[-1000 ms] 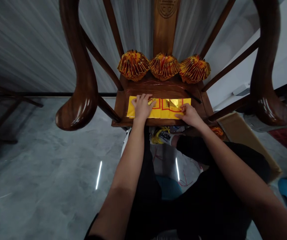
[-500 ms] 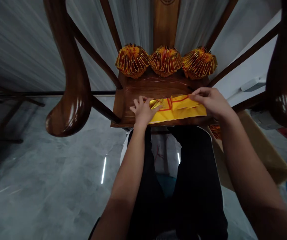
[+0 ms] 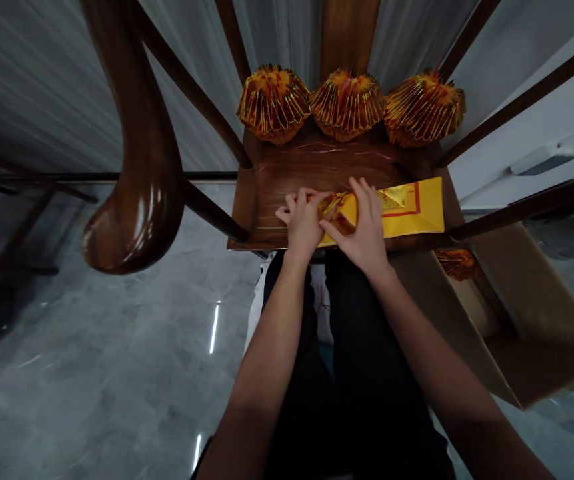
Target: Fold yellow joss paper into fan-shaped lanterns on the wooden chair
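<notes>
A yellow sheet of joss paper [image 3: 431, 208] with a red border and gold foil lies lengthwise along the front of a wooden chair seat [image 3: 287, 170]. At its left end my left hand [image 3: 305, 223] grips the paper between thumb and fingers. My right hand [image 3: 367, 230] is close beside it, its thumb and fingers on a raised, bent part of the sheet. The fingertips of both hands nearly meet there. To the right of my right hand, the rest of the sheet lies flat.
Three pleated gold-and-orange paper ornaments stand along the back of the seat: left [image 3: 273, 110], middle [image 3: 347, 110] and right [image 3: 424, 113]. An open cardboard box [image 3: 541, 300] is on the floor at right, with another pleated ornament [image 3: 459, 263] in it. A curved armrest [image 3: 141, 200] rises at left.
My right hand has left the sheet's right end and moved left, beside my left hand. The sheet's right end now lies flat and extends farther right. The view has shifted slightly.
</notes>
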`<state>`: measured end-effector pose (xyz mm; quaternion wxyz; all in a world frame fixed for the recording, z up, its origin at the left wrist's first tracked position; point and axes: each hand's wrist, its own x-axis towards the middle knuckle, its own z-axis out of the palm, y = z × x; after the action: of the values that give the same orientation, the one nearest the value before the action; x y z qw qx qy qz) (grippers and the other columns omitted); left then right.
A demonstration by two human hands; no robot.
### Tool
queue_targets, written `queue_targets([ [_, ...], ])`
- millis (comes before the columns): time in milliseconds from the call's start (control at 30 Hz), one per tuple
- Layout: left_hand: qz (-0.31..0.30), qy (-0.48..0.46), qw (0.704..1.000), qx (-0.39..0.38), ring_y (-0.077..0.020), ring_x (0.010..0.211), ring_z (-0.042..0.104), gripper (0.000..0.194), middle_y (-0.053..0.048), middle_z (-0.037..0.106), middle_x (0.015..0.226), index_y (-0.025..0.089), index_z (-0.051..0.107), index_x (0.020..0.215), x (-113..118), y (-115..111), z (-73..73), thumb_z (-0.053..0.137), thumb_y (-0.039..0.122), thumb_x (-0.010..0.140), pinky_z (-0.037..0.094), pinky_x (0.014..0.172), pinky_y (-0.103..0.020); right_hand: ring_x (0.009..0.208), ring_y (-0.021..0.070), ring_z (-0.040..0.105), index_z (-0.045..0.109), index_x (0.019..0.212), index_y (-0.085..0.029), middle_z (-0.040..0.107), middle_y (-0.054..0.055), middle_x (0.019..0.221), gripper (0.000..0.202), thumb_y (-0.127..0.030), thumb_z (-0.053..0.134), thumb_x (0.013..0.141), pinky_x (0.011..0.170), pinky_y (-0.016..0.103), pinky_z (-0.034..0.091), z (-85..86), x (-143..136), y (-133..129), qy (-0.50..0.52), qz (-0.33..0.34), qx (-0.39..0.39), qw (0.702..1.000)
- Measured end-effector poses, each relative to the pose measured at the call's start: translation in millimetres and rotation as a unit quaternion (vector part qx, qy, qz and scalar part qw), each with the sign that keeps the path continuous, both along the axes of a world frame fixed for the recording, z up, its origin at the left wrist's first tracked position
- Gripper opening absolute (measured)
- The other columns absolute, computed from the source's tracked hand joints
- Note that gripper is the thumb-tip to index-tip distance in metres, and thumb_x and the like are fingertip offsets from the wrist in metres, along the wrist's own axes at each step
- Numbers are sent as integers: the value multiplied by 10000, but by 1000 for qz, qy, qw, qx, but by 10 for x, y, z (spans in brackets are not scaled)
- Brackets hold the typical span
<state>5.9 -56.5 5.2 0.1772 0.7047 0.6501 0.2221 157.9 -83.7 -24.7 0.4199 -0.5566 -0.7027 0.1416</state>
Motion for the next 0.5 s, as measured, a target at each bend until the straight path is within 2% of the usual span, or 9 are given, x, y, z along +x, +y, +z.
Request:
queue_targets([
  [67,-16,-11,1000,-1,-398,1441,487,370,-77,655,1521,405,760,1422,-32,16,-21,583,298,1115,358,1139,-629,1679,375,345,437,1659,-294,451,134,1748,675,-532,572,1042,1383,692,270,-30,-89,59,-28,-37,7,999],
  [133,-34,-29,999,2,-369,1432,508,337,-57,681,1509,416,783,1393,-72,38,-52,624,327,1109,345,1153,-614,1633,353,436,496,1615,-282,529,130,1692,564,-391,467,1062,1364,673,334,-64,-89,71,-32,-65,17,997],
  [200,-51,-52,997,7,-343,1422,530,290,-40,700,1506,423,807,1348,-112,56,-78,677,375,1094,336,1167,-596,1624,335,463,484,1627,-250,545,141,1682,586,-303,411,1048,1354,640,373,-91,-21,34,-19,-79,24,996],
  [267,-59,-71,996,8,-330,1429,537,251,-24,709,1514,422,830,1299,-140,66,-86,711,390,1080,329,1176,-583,1651,324,435,405,1689,-226,501,147,1729,659,-262,399,1031,1357,614,381,-102,57,-34,-8,-81,22,996],
  [367,-60,-88,994,0,-329,1450,540,215,-15,721,1517,398,853,1242,-152,66,-71,738,355,1065,320,1187,-583,1696,307,366,272,1769,-216,425,126,1796,791,-204,419,992,1376,595,362,-97,85,-137,-30,-52,5,998],
  [433,-58,-99,993,-2,-326,1458,546,199,-16,728,1516,372,865,1204,-147,67,-65,742,310,1060,320,1196,-586,1717,288,322,298,1775,-221,439,96,1794,827,-146,416,960,1394,601,332,-95,33,-180,-61,-11,-10,998],
  [500,-51,-116,992,-1,-314,1459,560,201,-16,739,1507,342,874,1151,-150,83,-82,736,236,1049,327,1211,-583,1735,283,273,388,1751,-250,465,54,1782,823,-106,408,941,1420,648,239,-97,-42,-202,-96,30,-28,995],
])
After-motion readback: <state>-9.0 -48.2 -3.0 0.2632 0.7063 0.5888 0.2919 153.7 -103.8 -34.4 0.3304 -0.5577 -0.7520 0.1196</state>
